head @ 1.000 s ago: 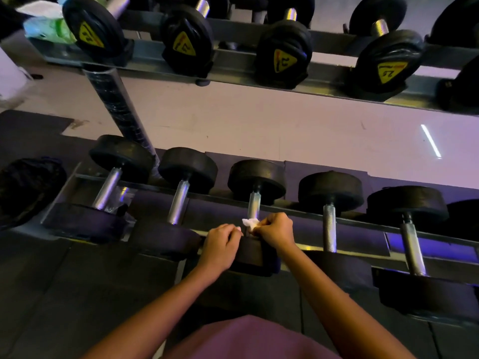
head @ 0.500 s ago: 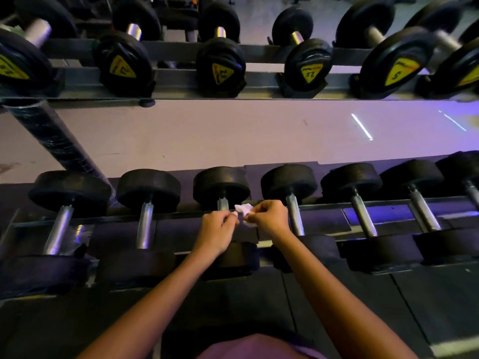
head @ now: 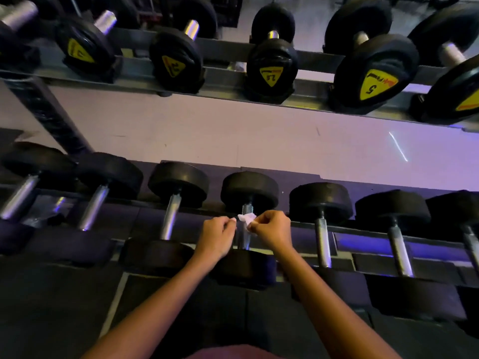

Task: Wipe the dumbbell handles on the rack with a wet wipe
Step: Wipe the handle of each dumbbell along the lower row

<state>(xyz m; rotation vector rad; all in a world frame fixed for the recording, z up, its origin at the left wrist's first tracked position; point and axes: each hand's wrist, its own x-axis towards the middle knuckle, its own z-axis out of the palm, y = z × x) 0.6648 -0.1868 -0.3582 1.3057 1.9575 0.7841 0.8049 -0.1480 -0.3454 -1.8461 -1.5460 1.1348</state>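
Wipe (head: pixel 247 218) one handle (head: pixel 245 240) rightward, pinched by right hand (head: pixel 273 231); left fist (head: pixel 217 235) empty; "5" label (head: pixel 373 85)

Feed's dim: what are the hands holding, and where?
Right hand pinches the wet wipe by its right edge; whether the left hand holds it cannot be told.

The right grip (head: pixel 272 229) pinches a crumpled white wet wipe (head: pixel 246 218) over the upper part of a chrome handle (head: pixel 245 240) on the lower rack (head: pixel 363 230). That dumbbell's far head (head: pixel 250 190) lies just beyond the grip. The left grip (head: pixel 217 237), fingers curled, sits just left of the wipe, though blur makes it hard to say whether it touches it. Neighbouring dumbbells (head: pixel 169 218) lie to either side of both grips, and yellow-labelled dumbbells (head: pixel 272 71) sit well beyond them.
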